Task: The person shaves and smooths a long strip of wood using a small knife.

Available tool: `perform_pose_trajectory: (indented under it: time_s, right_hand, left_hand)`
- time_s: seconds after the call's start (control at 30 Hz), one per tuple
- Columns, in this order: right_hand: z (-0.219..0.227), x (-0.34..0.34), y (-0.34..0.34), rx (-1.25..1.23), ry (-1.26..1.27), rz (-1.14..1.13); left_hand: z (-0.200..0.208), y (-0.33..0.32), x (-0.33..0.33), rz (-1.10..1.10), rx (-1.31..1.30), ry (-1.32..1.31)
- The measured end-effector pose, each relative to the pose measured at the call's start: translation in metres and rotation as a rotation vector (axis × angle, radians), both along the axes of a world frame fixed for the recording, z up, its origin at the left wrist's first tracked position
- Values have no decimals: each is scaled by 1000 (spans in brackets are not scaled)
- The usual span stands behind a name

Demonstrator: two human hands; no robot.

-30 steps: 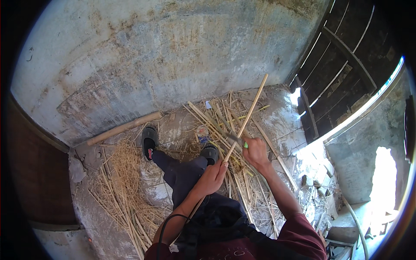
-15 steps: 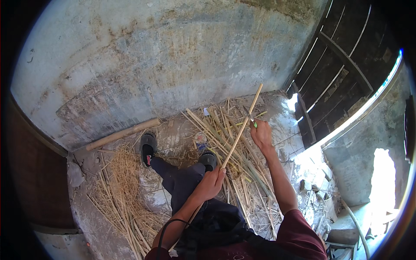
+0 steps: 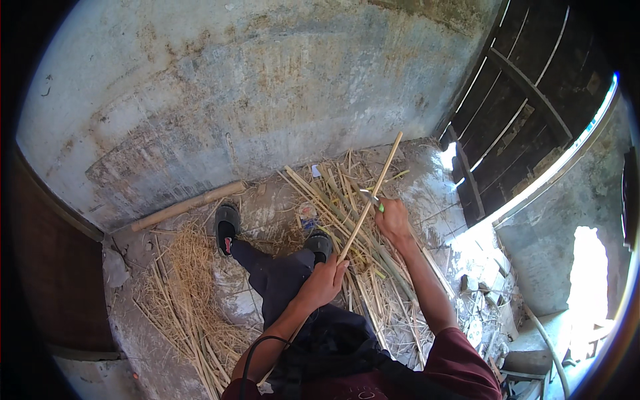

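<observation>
My left hand (image 3: 323, 283) is closed around the lower part of a thin, pale bamboo strip (image 3: 365, 212), which slants up and to the right away from me. In my right hand (image 3: 393, 221) is a knife (image 3: 375, 200) with a green handle, its fingers wrapped round the grip. The short blade lies against or right over the strip, about midway along its upper half; exact contact cannot be made out. Below the strip, a pile of split bamboo strips (image 3: 387, 257) spreads over the floor beside my right shoe (image 3: 320, 245).
A heap of straw-like shavings (image 3: 193, 267) and long strips lies left of my left shoe (image 3: 228, 223). A bamboo pole (image 3: 190, 205) rests along the foot of the stained wall (image 3: 267, 93). Rubble (image 3: 490, 280) lies at the right, below a dark plank door (image 3: 527, 113).
My right hand and the knife have slid down along the strip, nearer to my left hand. The strip's far end has dipped slightly; my left hand keeps its grip.
</observation>
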State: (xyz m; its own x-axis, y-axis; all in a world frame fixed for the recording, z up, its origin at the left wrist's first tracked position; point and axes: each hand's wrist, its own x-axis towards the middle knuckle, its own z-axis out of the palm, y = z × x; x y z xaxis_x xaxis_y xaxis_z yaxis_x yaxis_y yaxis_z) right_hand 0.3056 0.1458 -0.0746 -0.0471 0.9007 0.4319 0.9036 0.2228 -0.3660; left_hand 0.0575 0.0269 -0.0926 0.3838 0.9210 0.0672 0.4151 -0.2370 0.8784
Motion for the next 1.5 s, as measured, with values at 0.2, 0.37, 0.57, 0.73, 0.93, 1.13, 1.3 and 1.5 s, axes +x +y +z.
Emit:
perform_pose_trajectory:
  time_s: [0.2,0.37,0.57,0.73,0.93,1.13,1.3,1.5]
  right_hand:
    - [1,23,52,7,8,-73]
    - [10,38,84,30,-45,-59]
    - [18,41,108,23,-68,-93]
    - [23,47,117,12,-41,-151]
    - [25,47,103,44,-57,-138]
    - [36,57,92,-12,-119,-47]
    - [54,69,125,-15,-359,-33]
    - [54,60,148,38,-303,-26]
  left_hand:
    - [6,-2,-1,25,-50,47]
    - [12,1,-2,38,-68,69]
    - [15,5,-4,18,-121,-18]
    - [13,3,-4,33,-75,31]
    - [11,1,-5,23,-103,-3]
    - [9,-3,-4,35,-36,14]
    - [8,3,-4,33,-50,-23]
    - [10,6,-7,60,-87,-52]
